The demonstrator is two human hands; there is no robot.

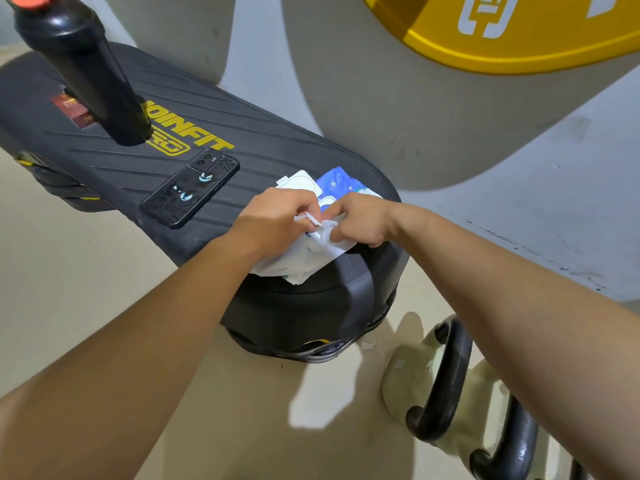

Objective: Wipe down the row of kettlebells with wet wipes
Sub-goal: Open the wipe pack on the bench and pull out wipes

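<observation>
A blue-and-white soft pack of wet wipes (337,187) lies on the black ribbed bench pad (242,133), its flap open. The left hand (273,220) and right hand (360,220) both pinch a crumpled white wipe (318,237) at the pack's mouth. Pale kettlebells with black handles (446,379) stand on the floor at lower right, partly cut off. A black phone (190,188) lies nearby.

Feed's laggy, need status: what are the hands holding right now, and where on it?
Both the left hand and right hand pinch a white wet wipe at its top, over the wipes pack.
</observation>
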